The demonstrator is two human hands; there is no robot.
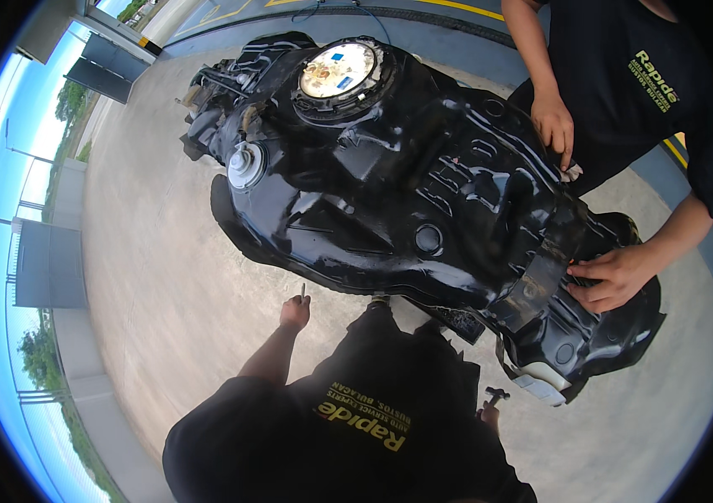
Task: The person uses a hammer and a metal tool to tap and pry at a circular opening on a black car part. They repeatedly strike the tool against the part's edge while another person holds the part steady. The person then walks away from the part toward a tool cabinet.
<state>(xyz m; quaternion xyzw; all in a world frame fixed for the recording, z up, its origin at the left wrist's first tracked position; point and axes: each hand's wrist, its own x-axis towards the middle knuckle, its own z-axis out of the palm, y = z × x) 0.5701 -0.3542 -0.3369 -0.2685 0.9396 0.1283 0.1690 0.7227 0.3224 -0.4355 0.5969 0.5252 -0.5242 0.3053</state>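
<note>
My left hand (294, 313) is closed around a short thin metal rod (303, 290), pointing up from the fist; its exact kind is too small to tell. Low on the right, my right hand (488, 412) grips a hammer (497, 393) with a dark head. Both hands are apart from the large glossy black fuel tank (356, 201) in front of me. On its far top is a round opening with a pale, stained disc (338, 70) bearing blue patches. A grey-white round fitting (246, 166) sits on the tank's left side.
A co-worker in a black shirt (616, 92) stands at the right, one hand (552, 126) at the tank's far edge and the other hand (616, 277) on its right end. Hoses and brackets (220, 92) stick out at the far left. Concrete floor (147, 210) surrounds the tank.
</note>
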